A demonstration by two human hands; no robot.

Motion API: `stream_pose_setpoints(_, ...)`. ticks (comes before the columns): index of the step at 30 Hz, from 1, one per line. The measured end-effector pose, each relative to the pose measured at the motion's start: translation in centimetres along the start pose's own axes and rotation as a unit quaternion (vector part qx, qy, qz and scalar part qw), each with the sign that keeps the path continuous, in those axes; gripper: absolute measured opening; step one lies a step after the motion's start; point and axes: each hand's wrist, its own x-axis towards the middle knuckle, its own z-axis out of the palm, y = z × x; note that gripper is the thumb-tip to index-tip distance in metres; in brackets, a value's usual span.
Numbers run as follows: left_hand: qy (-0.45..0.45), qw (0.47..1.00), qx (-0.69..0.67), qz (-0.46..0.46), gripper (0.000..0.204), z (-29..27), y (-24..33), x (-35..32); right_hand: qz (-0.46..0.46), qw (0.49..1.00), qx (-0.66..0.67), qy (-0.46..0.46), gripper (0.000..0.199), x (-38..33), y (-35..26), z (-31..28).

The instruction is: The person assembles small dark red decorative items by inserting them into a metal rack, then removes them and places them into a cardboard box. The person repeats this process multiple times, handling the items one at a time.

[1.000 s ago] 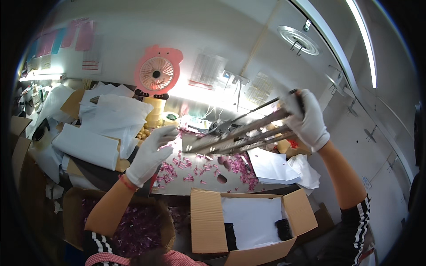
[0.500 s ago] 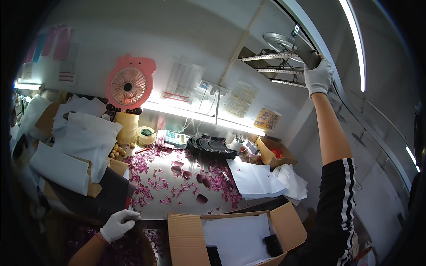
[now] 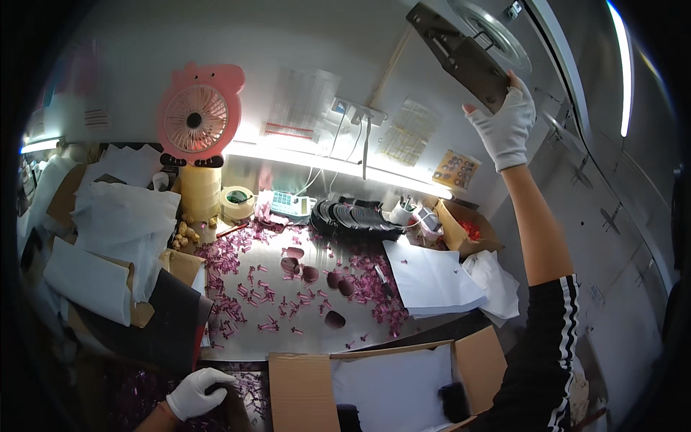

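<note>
High at the upper right, my right hand (image 3: pixel 506 129), in a white glove with bare fingertips, grips the lower end of a dark grey metal rack (image 3: pixel 461 57). The rack's flat slotted side faces me. Behind it hangs a round metal disc (image 3: pixel 497 32) by a rail. Low on the left, my white-gloved left hand (image 3: pixel 198 394) is curled, its fingertips at a dark brown blurred edge (image 3: pixel 236 410); what it holds, if anything, is hidden. An open cardboard box (image 3: pixel 299 392) lined with white paper stands to its right, with dark pieces inside.
Small purple plastic pieces (image 3: pixel 230 295) and dark lenses (image 3: pixel 335 320) lie scattered over the metal table (image 3: pixel 252 349). Behind are a row of black curved pieces (image 3: pixel 356 216), a calculator (image 3: pixel 288 205), tape rolls (image 3: pixel 200 191) and a pink fan (image 3: pixel 194 119). Papers (image 3: pixel 432 277) lie right.
My right hand has turned the rack, so its flat side now shows instead of its toothed bars, and it looks apart from the rail. My left hand stays low, slightly lower.
</note>
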Motion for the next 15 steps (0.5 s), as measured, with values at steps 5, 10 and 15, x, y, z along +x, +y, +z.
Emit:
stream_pose_setpoints(5, -0.012, 0.999, 0.033, 0.012, 0.031, -0.5, 1.5, 1.0, -0.140, 0.924, 0.190, -0.301, 0.061, -14.2, -8.7, -4.2)
stream_pose_setpoints(10, -0.085, 0.992, 0.055, 0.073, 0.033, 1.9, 1.5, 6.8, -0.033, 0.600, 0.354, -0.717, 0.040, -32.5, -12.1, -9.9)
stream_pose_setpoints(15, -0.093, 0.981, -0.153, -0.075, 0.029, 4.2, 0.4, 10.6, 0.127, 0.647, 0.312, -0.684, 0.049, -38.2, -20.3, -8.9)
